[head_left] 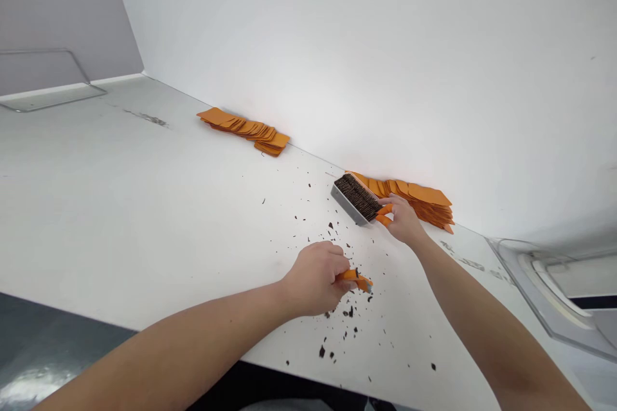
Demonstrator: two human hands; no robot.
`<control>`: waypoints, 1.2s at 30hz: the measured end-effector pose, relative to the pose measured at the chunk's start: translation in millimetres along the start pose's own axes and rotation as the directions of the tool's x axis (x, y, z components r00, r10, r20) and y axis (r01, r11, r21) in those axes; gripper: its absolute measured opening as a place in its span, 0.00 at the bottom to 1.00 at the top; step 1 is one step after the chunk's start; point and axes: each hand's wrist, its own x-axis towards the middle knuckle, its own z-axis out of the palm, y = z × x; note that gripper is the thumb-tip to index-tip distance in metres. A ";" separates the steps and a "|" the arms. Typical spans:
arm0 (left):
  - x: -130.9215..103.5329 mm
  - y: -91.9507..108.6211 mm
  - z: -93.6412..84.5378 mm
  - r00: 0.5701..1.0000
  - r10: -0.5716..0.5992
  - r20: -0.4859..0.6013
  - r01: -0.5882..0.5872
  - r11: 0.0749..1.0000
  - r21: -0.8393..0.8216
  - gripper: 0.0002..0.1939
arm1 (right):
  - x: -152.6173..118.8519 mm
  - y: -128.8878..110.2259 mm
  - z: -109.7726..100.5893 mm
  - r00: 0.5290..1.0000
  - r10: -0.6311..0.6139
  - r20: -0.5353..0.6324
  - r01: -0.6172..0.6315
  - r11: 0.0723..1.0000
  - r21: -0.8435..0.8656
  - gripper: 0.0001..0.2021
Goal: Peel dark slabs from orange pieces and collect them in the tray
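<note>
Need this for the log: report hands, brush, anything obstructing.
Left hand over white table, grip unclear. Right hand at brush. Bristles showing, orange stack alongside. Dark scraps litter table.

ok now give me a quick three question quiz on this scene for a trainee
1. Which hand is nearer the dark-topped block: A) left or B) right?
2. True or false: all the dark scraps lie in one neat pile.
3. How many separate rows of orange pieces lie along the wall?

Key:
1. B, the right hand.
2. False; they are scattered over the white table.
3. Two.
</note>
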 end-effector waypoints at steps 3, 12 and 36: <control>-0.1 -0.2 -0.3 1.000 0.001 0.005 -0.001 1.000 -0.004 0.20 | 1.3 -1.4 -2.0 0.999 -0.041 0.012 0.040 0.999 0.021 0.03; -1.7 -1.7 1.8 1.000 -0.007 0.007 0.007 1.000 -0.017 0.20 | 5.7 -4.4 -22.4 0.994 -0.112 0.010 0.111 0.991 0.072 0.05; -1.3 -2.4 1.2 1.000 -0.016 0.009 0.016 1.000 -0.003 0.19 | -7.4 -6.5 -40.9 0.994 0.085 -0.071 -0.066 0.970 0.233 0.10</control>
